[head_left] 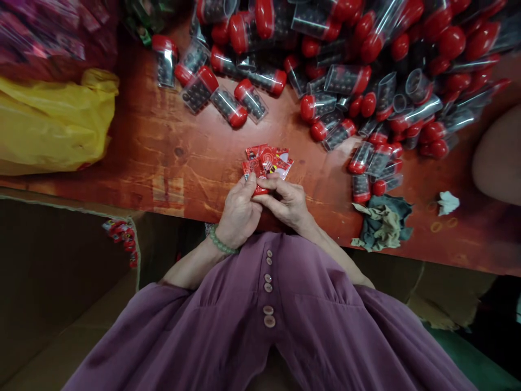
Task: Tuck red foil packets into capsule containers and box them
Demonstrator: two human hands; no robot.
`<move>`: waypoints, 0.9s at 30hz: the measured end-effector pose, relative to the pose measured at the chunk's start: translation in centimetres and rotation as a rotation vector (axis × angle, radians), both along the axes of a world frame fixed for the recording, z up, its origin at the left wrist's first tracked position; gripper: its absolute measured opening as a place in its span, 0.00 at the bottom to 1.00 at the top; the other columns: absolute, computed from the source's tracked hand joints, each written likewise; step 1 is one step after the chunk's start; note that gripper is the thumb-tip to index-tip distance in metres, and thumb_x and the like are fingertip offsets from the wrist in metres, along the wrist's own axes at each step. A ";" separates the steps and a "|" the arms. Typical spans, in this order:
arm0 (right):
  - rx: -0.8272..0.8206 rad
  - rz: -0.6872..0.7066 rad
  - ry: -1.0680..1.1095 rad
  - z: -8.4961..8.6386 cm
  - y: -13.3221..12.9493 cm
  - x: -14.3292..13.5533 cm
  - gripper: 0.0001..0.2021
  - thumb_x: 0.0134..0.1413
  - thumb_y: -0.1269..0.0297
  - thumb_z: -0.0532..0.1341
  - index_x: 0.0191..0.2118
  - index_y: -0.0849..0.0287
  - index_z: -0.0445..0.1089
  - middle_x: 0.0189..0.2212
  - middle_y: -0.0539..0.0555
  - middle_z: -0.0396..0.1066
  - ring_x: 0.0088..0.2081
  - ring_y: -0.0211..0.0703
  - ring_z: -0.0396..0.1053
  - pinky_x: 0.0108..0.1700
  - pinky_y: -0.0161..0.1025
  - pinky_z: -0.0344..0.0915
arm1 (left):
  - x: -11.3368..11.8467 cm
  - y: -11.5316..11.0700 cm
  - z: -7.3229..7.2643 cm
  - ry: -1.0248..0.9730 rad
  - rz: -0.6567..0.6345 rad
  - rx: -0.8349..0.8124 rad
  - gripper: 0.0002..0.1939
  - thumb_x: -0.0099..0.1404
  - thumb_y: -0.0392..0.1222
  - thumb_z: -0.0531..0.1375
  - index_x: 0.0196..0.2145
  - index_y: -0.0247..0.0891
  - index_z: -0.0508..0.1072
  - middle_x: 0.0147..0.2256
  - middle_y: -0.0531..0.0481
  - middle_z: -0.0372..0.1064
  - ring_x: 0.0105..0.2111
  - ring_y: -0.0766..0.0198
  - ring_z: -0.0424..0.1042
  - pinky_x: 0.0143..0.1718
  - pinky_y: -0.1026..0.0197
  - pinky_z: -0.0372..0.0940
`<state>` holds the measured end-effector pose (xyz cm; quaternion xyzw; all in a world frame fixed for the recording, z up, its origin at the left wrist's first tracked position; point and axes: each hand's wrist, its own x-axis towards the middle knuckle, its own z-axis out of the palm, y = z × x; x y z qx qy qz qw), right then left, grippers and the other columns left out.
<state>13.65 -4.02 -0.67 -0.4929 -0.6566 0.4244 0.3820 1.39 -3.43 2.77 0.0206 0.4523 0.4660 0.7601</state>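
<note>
Near the front edge of the wooden table (195,184), both hands meet at several small red printed packets (266,157). My left hand (237,214), with a green bead bracelet at its wrist, pinches a red packet between thumb and fingers. From the other side, my right hand (287,202) has its thumb and forefinger closed on the same packet. More red packets fan out just beyond the fingertips. The lower part of the held packet is hidden by the fingers.
Clear tubes with red caps and dark balls (345,79) pile up at the back and right. A yellow bag (52,122) lies left. Crumpled cloth (385,222) and a white scrap (448,202) sit at right. Below the left edge, a cardboard box (61,260) stands beside some red packets.
</note>
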 end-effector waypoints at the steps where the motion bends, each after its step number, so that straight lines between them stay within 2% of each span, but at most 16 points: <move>1: -0.016 0.008 -0.001 0.1 0.0 0.1 0.11 0.58 0.56 0.66 0.44 0.54 0.77 0.37 0.51 0.79 0.36 0.39 0.76 0.43 0.37 0.73 | -0.1 0.0 0.1 -0.004 -0.004 0.001 0.11 0.71 0.40 0.55 0.35 0.35 0.75 0.43 0.44 0.77 0.55 0.58 0.72 0.60 0.52 0.65; 3: -0.066 0.026 0.036 0.3 -0.1 0.4 0.14 0.58 0.55 0.66 0.47 0.53 0.76 0.37 0.51 0.78 0.36 0.39 0.75 0.43 0.38 0.73 | -0.2 0.1 0.4 -0.005 -0.010 0.004 0.11 0.71 0.41 0.55 0.35 0.36 0.76 0.43 0.44 0.78 0.56 0.56 0.72 0.60 0.51 0.65; 6: -0.165 0.007 0.183 0.6 -0.4 0.5 0.19 0.57 0.56 0.67 0.52 0.53 0.71 0.35 0.49 0.75 0.32 0.36 0.72 0.37 0.36 0.73 | -0.4 0.3 0.7 -0.021 -0.013 0.036 0.11 0.71 0.43 0.56 0.37 0.36 0.76 0.44 0.43 0.78 0.57 0.54 0.71 0.60 0.49 0.65; 10: -0.205 -0.094 0.311 0.9 -0.8 0.2 0.15 0.52 0.58 0.70 0.44 0.54 0.70 0.41 0.51 0.74 0.30 0.33 0.70 0.34 0.33 0.72 | -0.5 0.3 0.7 -0.030 -0.016 0.072 0.12 0.71 0.42 0.55 0.37 0.35 0.77 0.44 0.43 0.78 0.57 0.54 0.70 0.61 0.50 0.64; 14: -0.210 -0.161 0.271 1.3 -1.2 -0.1 0.11 0.52 0.57 0.70 0.38 0.56 0.72 0.44 0.53 0.75 0.34 0.35 0.73 0.39 0.37 0.74 | -0.4 -0.1 0.6 -0.017 -0.017 0.096 0.11 0.71 0.44 0.57 0.40 0.36 0.77 0.45 0.44 0.77 0.57 0.55 0.70 0.61 0.51 0.64; 17: -0.131 -0.198 0.221 1.8 -1.4 -0.2 0.08 0.55 0.59 0.68 0.37 0.56 0.74 0.40 0.53 0.77 0.37 0.39 0.76 0.42 0.40 0.75 | -0.2 -0.4 0.9 -0.036 -0.027 0.121 0.12 0.71 0.44 0.57 0.39 0.36 0.77 0.44 0.45 0.78 0.57 0.56 0.70 0.61 0.51 0.64; 21: 0.098 -0.198 0.167 1.5 -1.7 -0.4 0.01 0.57 0.64 0.67 0.34 0.53 0.76 0.33 0.51 0.78 0.35 0.41 0.76 0.42 0.43 0.76 | 0.1 -0.7 1.3 -0.049 -0.031 0.131 0.13 0.71 0.45 0.56 0.37 0.36 0.78 0.42 0.45 0.78 0.57 0.56 0.71 0.61 0.51 0.65; 27: 0.229 -0.178 0.040 0.6 -2.3 -0.2 0.02 0.59 0.65 0.65 0.35 0.52 0.76 0.32 0.52 0.78 0.35 0.43 0.77 0.42 0.45 0.77 | 0.3 -0.9 1.4 -0.009 -0.012 0.084 0.11 0.69 0.46 0.60 0.37 0.37 0.76 0.40 0.46 0.79 0.55 0.55 0.73 0.60 0.50 0.67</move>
